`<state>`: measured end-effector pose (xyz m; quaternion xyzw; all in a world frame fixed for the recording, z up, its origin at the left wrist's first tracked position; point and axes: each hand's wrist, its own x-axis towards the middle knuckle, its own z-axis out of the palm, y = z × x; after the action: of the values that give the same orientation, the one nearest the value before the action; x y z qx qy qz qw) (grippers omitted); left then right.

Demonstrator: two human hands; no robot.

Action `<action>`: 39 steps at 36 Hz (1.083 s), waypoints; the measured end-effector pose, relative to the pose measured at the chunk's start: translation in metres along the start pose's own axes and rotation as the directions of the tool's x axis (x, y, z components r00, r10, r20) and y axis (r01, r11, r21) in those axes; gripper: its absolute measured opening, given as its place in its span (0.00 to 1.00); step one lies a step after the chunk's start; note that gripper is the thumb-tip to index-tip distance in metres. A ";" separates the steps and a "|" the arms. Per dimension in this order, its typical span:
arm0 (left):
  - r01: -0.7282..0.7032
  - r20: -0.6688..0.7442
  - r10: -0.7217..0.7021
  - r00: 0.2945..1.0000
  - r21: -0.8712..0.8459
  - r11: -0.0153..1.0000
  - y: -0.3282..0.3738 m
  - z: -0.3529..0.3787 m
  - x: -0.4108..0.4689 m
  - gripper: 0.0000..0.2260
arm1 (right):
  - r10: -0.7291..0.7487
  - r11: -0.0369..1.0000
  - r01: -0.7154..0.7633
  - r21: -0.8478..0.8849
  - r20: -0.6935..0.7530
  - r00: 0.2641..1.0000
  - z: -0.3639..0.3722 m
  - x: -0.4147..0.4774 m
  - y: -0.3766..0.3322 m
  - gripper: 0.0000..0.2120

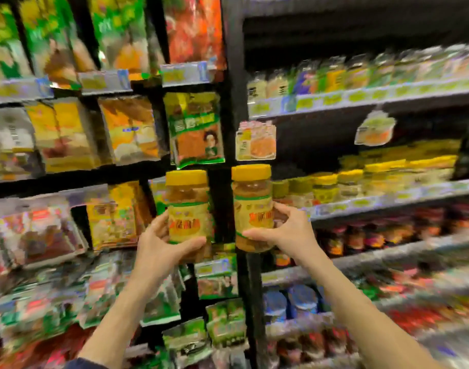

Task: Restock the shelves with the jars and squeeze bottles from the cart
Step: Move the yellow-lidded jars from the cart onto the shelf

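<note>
I hold two upright jars with yellow lids and yellow labels at chest height in front of the shelving. My left hand (161, 249) grips the left jar (187, 206) from below and the side. My right hand (284, 230) grips the right jar (252, 203) around its lower half. The right jar is close to the left end of a shelf (387, 201) that carries a row of similar yellow-lidded jars (334, 186). The cart is out of view.
A black upright post (233, 102) divides hanging snack packets (196, 129) on the left from the jar shelves on the right. Lower right shelves hold dark red jars (374, 235) and blue-lidded tubs (289, 302). The picture is blurred.
</note>
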<state>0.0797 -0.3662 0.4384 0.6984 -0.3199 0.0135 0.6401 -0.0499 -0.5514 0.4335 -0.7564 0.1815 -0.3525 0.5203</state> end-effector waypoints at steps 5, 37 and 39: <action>-0.050 0.207 0.068 0.976 -0.091 0.995 0.029 0.115 -0.002 0.25 | -0.001 0.995 -0.023 -0.102 -0.234 0.972 -0.115 -0.024 0.015 0.24; -0.104 0.513 0.327 0.794 -0.415 0.904 0.168 0.664 -0.045 0.36 | -0.189 0.924 -0.074 -0.374 -0.618 0.763 -0.619 -0.050 0.104 0.20; -0.119 0.509 0.332 0.794 -0.406 0.906 0.165 0.683 -0.034 0.36 | -0.187 0.927 -0.070 -0.369 -0.616 0.765 -0.632 -0.034 0.116 0.22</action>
<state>-0.2913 -0.9639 0.4471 0.4998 -0.5746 -0.1748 0.6240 -0.5187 -0.9916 0.4484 -0.6798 0.3869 -0.5648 0.2630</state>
